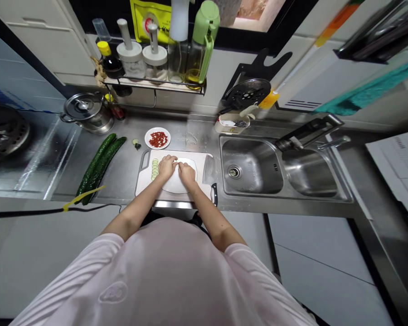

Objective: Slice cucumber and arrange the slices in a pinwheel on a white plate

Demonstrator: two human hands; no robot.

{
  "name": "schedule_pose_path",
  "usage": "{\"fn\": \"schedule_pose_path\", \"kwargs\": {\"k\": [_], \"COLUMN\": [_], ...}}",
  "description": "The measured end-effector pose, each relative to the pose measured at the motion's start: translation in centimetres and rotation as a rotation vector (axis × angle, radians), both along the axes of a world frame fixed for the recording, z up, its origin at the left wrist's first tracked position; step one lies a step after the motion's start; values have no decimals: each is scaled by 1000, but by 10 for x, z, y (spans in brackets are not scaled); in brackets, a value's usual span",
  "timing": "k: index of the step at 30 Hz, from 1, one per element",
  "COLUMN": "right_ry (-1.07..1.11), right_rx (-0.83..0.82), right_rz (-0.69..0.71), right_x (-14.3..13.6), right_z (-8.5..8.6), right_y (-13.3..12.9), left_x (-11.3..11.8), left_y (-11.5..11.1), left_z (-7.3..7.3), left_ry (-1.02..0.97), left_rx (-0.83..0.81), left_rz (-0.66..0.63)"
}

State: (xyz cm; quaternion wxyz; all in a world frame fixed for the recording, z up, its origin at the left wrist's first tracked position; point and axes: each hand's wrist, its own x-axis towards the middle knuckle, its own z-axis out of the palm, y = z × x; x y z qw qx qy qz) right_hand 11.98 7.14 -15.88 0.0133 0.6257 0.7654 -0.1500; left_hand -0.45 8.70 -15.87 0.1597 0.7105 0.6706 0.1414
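Note:
A white plate rests on the pale cutting board. Over the plate's upper part, my left hand and my right hand are close together with their fingers bent inward. Whatever is between the fingertips is too small to make out. A row of thin cucumber slices lies on the board, just left of my left hand. The knife's black handle shows at the board's right edge. Behind the board stands a small white plate of chopped red pieces.
Two whole cucumbers lie left of the board, near cucumber scraps. A lidded pot stands at the back left. The double sink is on the right. Above the counter, a shelf holds bottles and jars.

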Motion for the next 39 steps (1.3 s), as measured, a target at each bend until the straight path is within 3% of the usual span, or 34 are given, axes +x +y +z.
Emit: {"fn": "schedule_pose_path", "kwargs": {"k": [13, 24, 39], "right_ry": [-62, -65, -22], "right_rx": [-6, 24, -14], "right_rz": [40, 49, 54], "right_x": [-3, -4, 3], "right_z": [0, -1, 6], "right_y": [-1, 0, -3], "left_x": [2, 1, 3], "left_y": [0, 1, 0], "left_z": [2, -6, 3], "left_ry": [-11, -18, -29], "left_rx": [-19, 36, 1], "left_rz": [35, 42, 53]}}
